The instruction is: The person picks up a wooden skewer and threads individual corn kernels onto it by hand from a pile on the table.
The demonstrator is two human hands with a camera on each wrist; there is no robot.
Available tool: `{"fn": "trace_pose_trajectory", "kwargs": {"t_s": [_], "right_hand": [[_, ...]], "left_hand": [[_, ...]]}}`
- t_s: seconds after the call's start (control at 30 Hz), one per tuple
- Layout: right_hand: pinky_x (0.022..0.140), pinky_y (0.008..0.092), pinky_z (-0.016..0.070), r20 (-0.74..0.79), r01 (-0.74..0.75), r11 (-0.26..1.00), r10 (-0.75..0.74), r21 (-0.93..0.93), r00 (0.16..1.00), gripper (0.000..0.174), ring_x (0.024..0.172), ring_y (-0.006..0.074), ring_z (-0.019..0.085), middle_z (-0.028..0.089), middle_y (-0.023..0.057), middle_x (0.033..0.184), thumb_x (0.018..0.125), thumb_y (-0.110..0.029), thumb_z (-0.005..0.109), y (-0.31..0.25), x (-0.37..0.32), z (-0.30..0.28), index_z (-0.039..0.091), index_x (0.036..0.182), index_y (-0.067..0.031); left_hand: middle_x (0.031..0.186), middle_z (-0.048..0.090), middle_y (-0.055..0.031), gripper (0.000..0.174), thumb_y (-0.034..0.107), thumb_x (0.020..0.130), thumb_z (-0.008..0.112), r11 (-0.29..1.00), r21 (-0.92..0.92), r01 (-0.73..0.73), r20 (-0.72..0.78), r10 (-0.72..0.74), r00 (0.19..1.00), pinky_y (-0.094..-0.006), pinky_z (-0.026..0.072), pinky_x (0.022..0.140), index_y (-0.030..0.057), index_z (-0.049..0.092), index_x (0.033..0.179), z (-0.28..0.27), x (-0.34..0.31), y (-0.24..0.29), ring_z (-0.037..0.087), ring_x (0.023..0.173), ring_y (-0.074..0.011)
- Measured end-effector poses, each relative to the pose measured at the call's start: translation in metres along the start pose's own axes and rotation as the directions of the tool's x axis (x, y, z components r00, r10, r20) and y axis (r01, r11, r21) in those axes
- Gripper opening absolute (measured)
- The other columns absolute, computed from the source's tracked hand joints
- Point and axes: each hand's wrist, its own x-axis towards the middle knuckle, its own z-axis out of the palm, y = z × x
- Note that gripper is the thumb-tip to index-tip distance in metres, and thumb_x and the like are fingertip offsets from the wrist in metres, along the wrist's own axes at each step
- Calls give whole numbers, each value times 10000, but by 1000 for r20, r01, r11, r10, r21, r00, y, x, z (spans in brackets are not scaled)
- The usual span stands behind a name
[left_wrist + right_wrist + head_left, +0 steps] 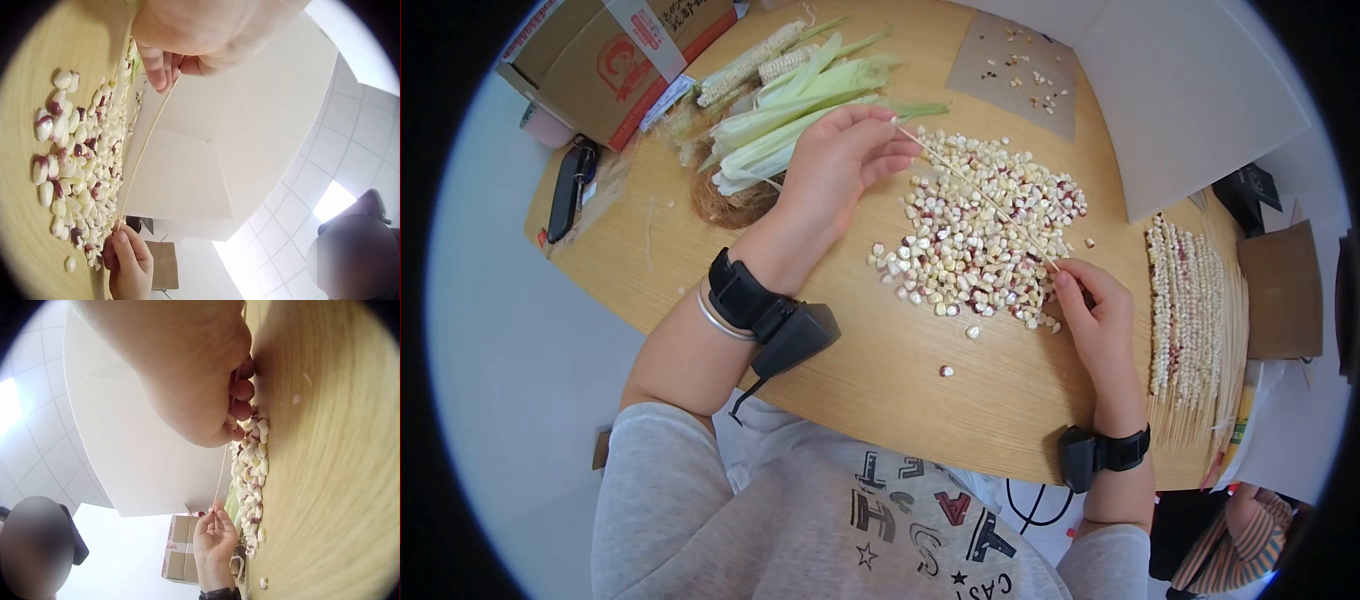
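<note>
A thin pale wooden stick [990, 198] stretches between the two hands above a pile of white and dark-red corn kernels [970, 240]. The left hand [840, 165] pinches its far end between thumb and fingers, close to the husks. At the near end, the right hand [1095, 310] pinches the stick with thumb and forefinger, by the right edge of the pile. In the left wrist view the stick [145, 140] bows slightly. I cannot tell whether a kernel sits between the right fingertips. Two loose kernels lie on the table just in front of the pile.
Husks [800, 115] and corn cobs [750, 65] lie at the back left beside a cardboard box [615, 70]. Kernel-threaded sticks [1185, 310] lie in a row at the right. A grey sheet [1015, 75] with scattered kernels and a white panel [1190, 100] stand behind.
</note>
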Motion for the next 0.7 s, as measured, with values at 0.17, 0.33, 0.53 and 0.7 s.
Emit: {"fn": "trace_pose_trajectory", "kwargs": {"t_s": [0.17, 0.33, 0.53, 0.7], "right_hand": [[553, 247, 422, -3, 15, 1000, -15, -9, 1000, 173, 607, 144, 548, 603, 103, 730, 816, -119, 565, 1, 0, 0, 615, 911, 17], [554, 252, 423, -4, 41, 999, -42, -18, 999, 172, 608, 153, 548, 597, 103, 722, 814, -122, 568, 1, 0, 0, 618, 914, 8], [561, 257, 426, 11, 39, 999, -39, -36, 999, 172, 613, 165, 552, 598, 107, 729, 816, -127, 565, 2, 0, -1, 620, 914, 3], [569, 260, 429, -9, 71, 997, -71, -41, 997, 176, 626, 168, 554, 600, 106, 732, 818, -130, 564, 3, 0, 0, 618, 910, 10]], "left_hand": [[932, 593, -170, 156, 53, 835, 493, 1000, -11, 16, 9, -16, 1000, -261, 504, 719, -31, 497, 967, 0, 0, 1, 603, 835, -201], [907, 601, -160, 157, 61, 833, 501, 999, -13, 33, 21, -33, 999, -256, 505, 702, -26, 505, 964, 1, -1, 3, 607, 818, -193], [885, 608, -147, 159, 70, 826, 511, 998, 37, 43, 48, -45, 998, -245, 502, 695, -14, 512, 962, -2, 0, 6, 608, 788, -170], [874, 606, -148, 162, 71, 823, 512, 998, 45, 41, 87, -45, 995, -246, 504, 687, -15, 510, 960, -3, 1, 6, 607, 775, -174]]}}
